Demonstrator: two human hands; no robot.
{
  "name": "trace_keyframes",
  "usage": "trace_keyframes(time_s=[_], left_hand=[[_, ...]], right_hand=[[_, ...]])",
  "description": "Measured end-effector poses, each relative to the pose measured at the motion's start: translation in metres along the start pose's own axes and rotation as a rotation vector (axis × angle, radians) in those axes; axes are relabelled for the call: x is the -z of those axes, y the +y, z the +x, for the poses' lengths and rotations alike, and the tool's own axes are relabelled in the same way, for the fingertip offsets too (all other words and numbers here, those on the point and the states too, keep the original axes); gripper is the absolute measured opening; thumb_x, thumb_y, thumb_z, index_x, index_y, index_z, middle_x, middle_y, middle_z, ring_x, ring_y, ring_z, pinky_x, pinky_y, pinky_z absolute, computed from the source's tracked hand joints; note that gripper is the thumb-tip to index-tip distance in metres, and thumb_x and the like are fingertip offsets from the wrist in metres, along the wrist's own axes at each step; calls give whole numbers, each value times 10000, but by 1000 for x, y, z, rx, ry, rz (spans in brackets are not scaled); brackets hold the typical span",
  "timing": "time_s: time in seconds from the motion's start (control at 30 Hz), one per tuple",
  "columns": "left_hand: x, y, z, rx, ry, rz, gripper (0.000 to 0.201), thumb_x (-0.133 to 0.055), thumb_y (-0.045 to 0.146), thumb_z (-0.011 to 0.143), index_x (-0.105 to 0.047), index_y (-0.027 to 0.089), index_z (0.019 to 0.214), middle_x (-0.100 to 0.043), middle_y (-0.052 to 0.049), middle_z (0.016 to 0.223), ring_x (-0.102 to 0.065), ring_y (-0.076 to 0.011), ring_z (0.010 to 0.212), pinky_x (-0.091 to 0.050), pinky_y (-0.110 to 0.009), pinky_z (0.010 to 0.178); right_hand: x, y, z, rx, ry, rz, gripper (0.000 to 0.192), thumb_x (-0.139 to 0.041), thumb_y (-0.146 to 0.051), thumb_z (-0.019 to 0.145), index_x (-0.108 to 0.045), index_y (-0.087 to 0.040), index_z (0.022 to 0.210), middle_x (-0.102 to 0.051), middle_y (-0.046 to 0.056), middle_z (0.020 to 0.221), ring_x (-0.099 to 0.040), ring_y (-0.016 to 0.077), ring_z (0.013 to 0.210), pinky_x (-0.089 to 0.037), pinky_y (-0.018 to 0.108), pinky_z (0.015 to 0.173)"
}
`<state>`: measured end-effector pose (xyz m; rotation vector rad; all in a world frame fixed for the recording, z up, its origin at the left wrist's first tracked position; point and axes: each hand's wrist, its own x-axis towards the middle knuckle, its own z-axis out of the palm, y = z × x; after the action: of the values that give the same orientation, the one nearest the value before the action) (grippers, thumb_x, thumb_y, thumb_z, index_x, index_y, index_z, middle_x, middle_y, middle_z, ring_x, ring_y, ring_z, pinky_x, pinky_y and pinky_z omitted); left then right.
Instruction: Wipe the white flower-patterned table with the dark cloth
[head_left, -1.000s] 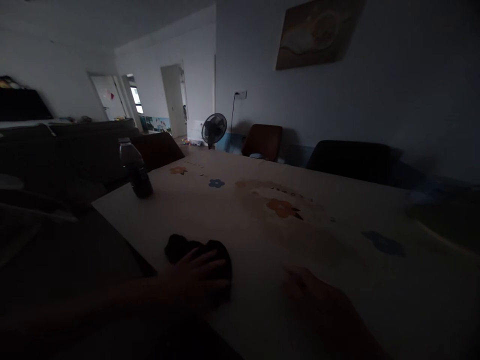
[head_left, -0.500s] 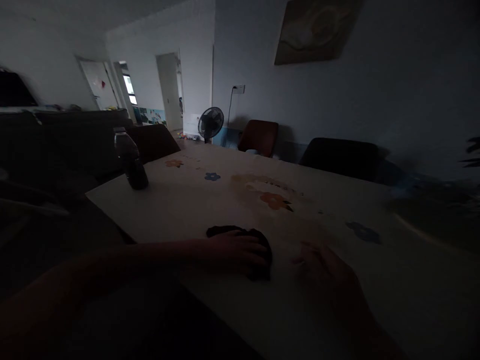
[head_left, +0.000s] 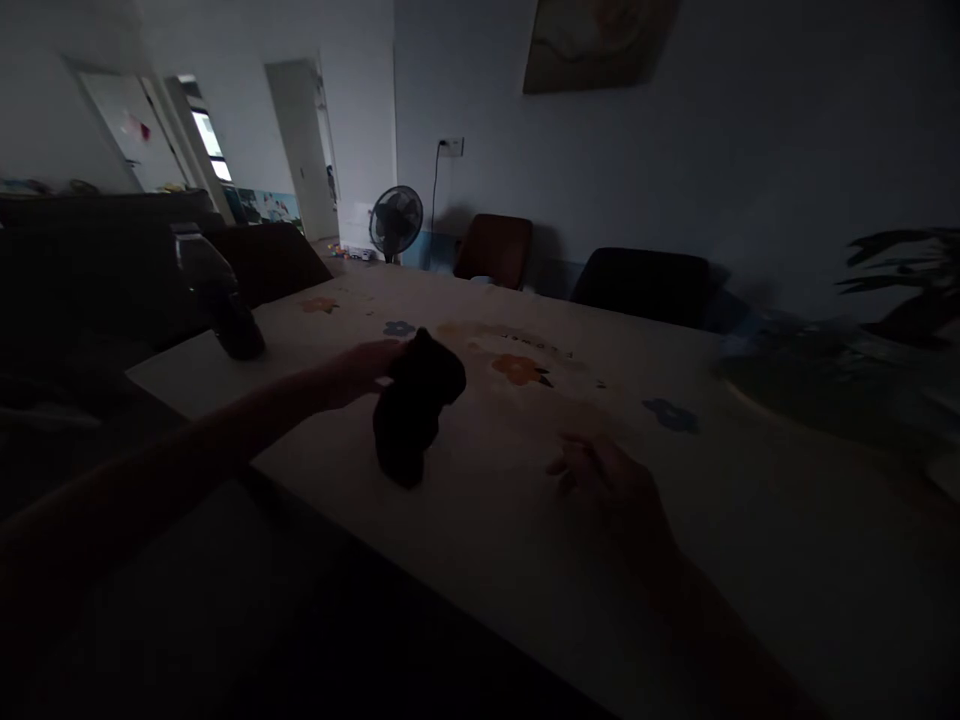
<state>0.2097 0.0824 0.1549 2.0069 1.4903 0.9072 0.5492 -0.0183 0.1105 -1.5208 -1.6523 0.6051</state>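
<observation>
Cloth [head_left: 411,415]: dark, soft, crumpled; my left hand [head_left: 365,366] is pinching it, dangling.
Right hand [head_left: 609,487]: lying released on floral tablecloth [head_left: 525,520].
Bottle [head_left: 217,296]: standing far left.

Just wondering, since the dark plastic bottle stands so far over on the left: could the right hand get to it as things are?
Probably not easily. The right hand rests on the flowered table, while the dark plastic bottle stands near the far left corner. The left hand, holding up a black cloth, lies across that path.
</observation>
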Motion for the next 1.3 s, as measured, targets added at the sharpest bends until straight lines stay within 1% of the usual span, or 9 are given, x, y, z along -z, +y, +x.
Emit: trace_keyframes(time_s=[0.13, 0.23, 0.33, 0.6, 0.8, 0.97, 1.1, 1.2, 1.3], left_hand=[[-4, -36, 4, 82, 167, 179, 248, -464, 276, 878, -615, 157, 1036, -657, -134, 1172, -604, -267, 1139, -467, -451, 1051], [-18, -36, -7, -72, 98, 255, 330, -417, 325, 905, -607, 168, 1125, -661, -118, 1199, -606, -243, 1140, -473, -426, 1046], [-43, -19, -17, -274, -61, 362, 388, -393, 356, 943, -605, 164, 1205, -631, -124, 1285, -561, -248, 1229, -426, -435, 1099], [-107, 9, -19, -399, -395, 562, 625, -437, 555, 963, -469, 137, 1426, -392, -200, 1531, -325, -360, 1447, -281, -511, 1185], [-150, 60, -30, -752, -472, 298, 517, -488, 510, 949, -548, 148, 1313, -552, -178, 1365, -474, -311, 1316, -366, -455, 1121], [-215, 109, -39, -1020, -615, 149, 372, -540, 382, 931, -650, 116, 1166, -614, -171, 1277, -527, -305, 1245, -400, -435, 1090], [-260, 132, -34, -1081, -796, 74, 224, -523, 236, 930, -696, 160, 1052, -684, -89, 1140, -603, -223, 1129, -457, -336, 1032], [-266, 134, -29, -1078, -792, 82, 235, -518, 265, 949, -687, 182, 1090, -677, -83, 1174, -604, -214, 1132, -459, -318, 1027], [-247, 121, -23, -1072, -639, 149, 331, -523, 375, 959, -652, 163, 1177, -624, -121, 1292, -561, -260, 1212, -438, -372, 1055]], right_hand=[[-4, 2, -4, 64, 2, -68, 446, -414, -515, 906, -642, -165, 1063, -710, 33, 716, -649, 149, 550, -501, 261, 578], [-8, 3, -8, 117, -24, -139, 391, -408, -461, 934, -648, -191, 1083, -727, 22, 766, -658, 139, 567, -495, 246, 574], [-10, 6, -10, 180, -46, -205, 368, -398, -429, 946, -659, -201, 1072, -731, 22, 768, -681, 146, 609, -496, 240, 577], [-7, 18, -7, 296, 51, -289, 334, -408, -396, 974, -668, -198, 1042, -731, 9, 736, -673, 145, 553, -484, 236, 539], [1, 26, 1, 249, 276, -360, 361, -438, -450, 930, -677, -192, 1009, -715, 22, 675, -677, 185, 542, -485, 265, 525], [22, 1, -1, 109, 452, -279, 364, -472, -449, 895, -671, -179, 1035, -713, 41, 697, -694, 196, 624, -518, 270, 584], [30, -9, -2, 64, 549, -202, 357, -476, -455, 897, -671, -195, 1046, -703, 35, 689, -697, 203, 662, -537, 294, 628], [30, -3, 0, 62, 546, -203, 365, -474, -463, 885, -674, -194, 1031, -697, 35, 674, -694, 205, 648, -544, 306, 635], [28, 5, 3, 72, 512, -226, 372, -481, -461, 868, -674, -182, 1019, -686, 28, 639, -687, 198, 605, -541, 296, 604]])
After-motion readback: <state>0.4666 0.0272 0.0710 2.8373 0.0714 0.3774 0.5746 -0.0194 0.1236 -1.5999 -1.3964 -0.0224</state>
